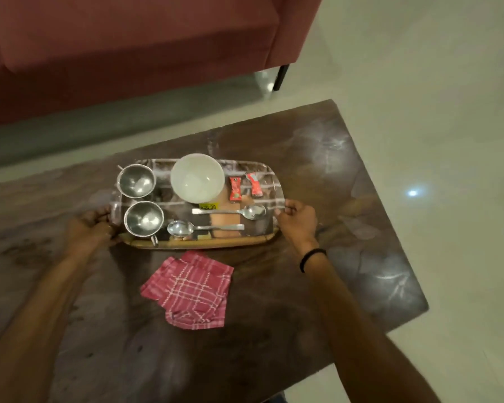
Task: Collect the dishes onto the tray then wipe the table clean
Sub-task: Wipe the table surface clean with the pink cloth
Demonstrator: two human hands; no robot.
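Note:
A shiny rectangular tray [204, 244] sits on the dark marble table [317, 170]. On it stand a white bowl [197, 177], two steel cups [136, 180] [144, 219], two spoons [230, 212] [204, 227] and two red sachets [235, 188] [254, 184]. My left hand [92, 228] grips the tray's left end. My right hand [298, 218] grips its right end, fingers curled over the rim. A folded pink checked cloth [189, 290] lies on the table just in front of the tray.
A red sofa [128, 48] stands beyond the table, with a dark leg [281, 77] at its right corner. Pale tiled floor [434, 82] surrounds the table on the right and far side. The table's right edge runs diagonally near my right arm.

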